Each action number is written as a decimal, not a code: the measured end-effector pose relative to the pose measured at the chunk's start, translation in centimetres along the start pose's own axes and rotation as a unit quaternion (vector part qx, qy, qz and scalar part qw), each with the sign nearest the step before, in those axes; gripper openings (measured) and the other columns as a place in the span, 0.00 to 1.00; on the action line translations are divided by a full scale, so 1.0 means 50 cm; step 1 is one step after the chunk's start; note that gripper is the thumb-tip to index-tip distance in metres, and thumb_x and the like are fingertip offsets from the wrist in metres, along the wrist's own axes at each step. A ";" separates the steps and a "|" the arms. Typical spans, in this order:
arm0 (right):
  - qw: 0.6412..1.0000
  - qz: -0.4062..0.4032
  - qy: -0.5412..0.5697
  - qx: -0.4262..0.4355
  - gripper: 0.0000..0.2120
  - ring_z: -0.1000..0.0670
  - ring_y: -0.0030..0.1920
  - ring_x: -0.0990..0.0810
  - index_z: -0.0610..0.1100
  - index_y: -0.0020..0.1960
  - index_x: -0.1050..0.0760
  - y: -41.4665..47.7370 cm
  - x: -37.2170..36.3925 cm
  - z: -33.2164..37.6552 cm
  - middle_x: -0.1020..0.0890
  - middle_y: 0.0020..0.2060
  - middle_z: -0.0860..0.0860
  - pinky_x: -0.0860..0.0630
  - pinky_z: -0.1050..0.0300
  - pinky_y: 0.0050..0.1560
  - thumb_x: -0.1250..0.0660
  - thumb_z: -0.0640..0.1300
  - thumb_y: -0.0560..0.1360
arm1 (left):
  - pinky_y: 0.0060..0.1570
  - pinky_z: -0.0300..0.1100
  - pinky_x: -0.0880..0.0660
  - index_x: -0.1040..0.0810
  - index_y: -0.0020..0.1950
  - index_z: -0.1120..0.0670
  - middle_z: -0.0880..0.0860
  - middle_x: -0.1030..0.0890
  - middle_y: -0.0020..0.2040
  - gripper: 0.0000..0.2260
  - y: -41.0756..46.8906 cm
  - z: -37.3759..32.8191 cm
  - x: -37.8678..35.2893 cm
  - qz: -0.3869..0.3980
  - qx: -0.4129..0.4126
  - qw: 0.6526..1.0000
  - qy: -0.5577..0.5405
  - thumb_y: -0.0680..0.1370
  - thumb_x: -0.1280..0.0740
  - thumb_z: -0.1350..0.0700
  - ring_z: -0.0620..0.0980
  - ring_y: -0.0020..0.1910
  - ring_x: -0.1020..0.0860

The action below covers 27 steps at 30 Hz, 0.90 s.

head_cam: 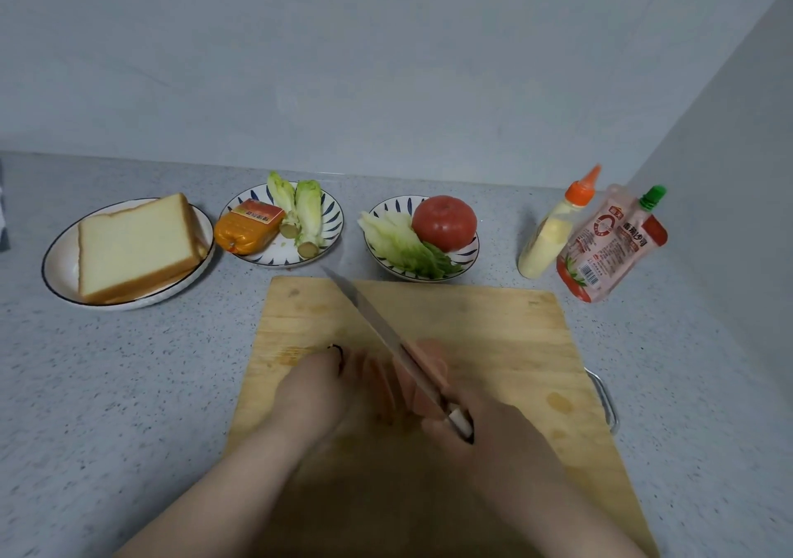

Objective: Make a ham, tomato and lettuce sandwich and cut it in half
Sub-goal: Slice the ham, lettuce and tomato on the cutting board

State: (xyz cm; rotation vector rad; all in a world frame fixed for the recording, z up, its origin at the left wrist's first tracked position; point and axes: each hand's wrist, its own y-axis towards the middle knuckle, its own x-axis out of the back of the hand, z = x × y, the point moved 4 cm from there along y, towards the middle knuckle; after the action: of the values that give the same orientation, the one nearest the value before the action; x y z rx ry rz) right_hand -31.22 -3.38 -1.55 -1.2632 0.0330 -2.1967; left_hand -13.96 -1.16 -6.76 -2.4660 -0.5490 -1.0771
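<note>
The left hand [317, 390] holds the ham [425, 364] just beside the knife [369, 317] that the right hand [485, 433] grips, so a slipping slice could bring fingers under the blade.

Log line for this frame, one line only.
step: slicing ham | left hand: holds ham on cutting board | right hand: grips knife | bread, tomato: untouched
</note>
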 end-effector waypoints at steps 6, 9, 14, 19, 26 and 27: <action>0.995 0.001 -0.096 0.015 0.11 0.53 0.44 0.27 0.54 0.50 0.33 0.010 -0.010 0.006 0.28 0.39 0.57 0.31 0.61 0.41 0.41 0.59 0.74 | 0.29 0.39 0.38 0.24 0.34 0.59 0.53 0.26 0.29 0.16 -0.031 -0.052 0.139 -0.181 -0.158 0.971 0.004 0.75 0.41 0.51 0.46 0.30 0.32; 0.991 -0.008 -0.130 0.041 0.14 0.53 0.44 0.29 0.52 0.54 0.32 0.012 -0.010 0.007 0.26 0.45 0.54 0.33 0.60 0.42 0.41 0.59 0.74 | 0.37 0.44 0.29 0.20 0.37 0.57 0.52 0.22 0.37 0.09 -0.050 -0.113 0.147 -0.117 -0.296 0.947 0.043 0.73 0.34 0.54 0.48 0.38 0.27; 0.984 0.015 -0.165 0.070 0.21 0.48 0.58 0.26 0.47 0.65 0.36 0.015 -0.030 0.012 0.25 0.60 0.49 0.32 0.57 0.50 0.43 0.56 0.76 | 0.59 0.36 0.41 0.22 0.44 0.56 0.50 0.22 0.43 0.19 -0.042 -0.137 0.059 0.115 -0.392 0.871 0.273 0.80 0.50 0.49 0.43 0.44 0.32; 0.983 -0.005 -0.152 0.100 0.18 0.47 0.53 0.24 0.46 0.63 0.34 0.004 -0.031 0.018 0.23 0.55 0.47 0.33 0.57 0.43 0.45 0.54 0.77 | 0.67 0.37 0.52 0.22 0.49 0.55 0.50 0.20 0.48 0.25 -0.043 -0.137 0.042 0.148 -0.406 0.844 0.317 0.79 0.57 0.48 0.45 0.50 0.27; 0.976 0.018 -0.187 0.109 0.18 0.46 0.59 0.28 0.47 0.64 0.34 0.004 -0.041 0.015 0.25 0.59 0.48 0.32 0.54 0.52 0.46 0.53 0.78 | 0.68 0.41 0.51 0.22 0.52 0.56 0.51 0.21 0.54 0.22 -0.035 -0.134 0.015 0.203 -0.373 0.834 0.354 0.81 0.55 0.50 0.47 0.57 0.28; 0.978 0.014 -0.178 0.106 0.17 0.46 0.59 0.27 0.48 0.63 0.34 0.006 -0.045 0.013 0.25 0.59 0.49 0.32 0.56 0.51 0.46 0.54 0.78 | 0.67 0.42 0.49 0.23 0.52 0.56 0.52 0.21 0.53 0.22 -0.033 -0.133 0.013 0.200 -0.373 0.833 0.356 0.80 0.56 0.50 0.48 0.56 0.28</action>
State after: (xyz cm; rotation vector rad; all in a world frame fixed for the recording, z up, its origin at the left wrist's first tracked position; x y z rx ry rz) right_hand -29.74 -2.30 -3.03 -1.5001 -0.3142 -1.8627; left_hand -18.36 -2.93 -1.75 -2.2533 0.7185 -2.1209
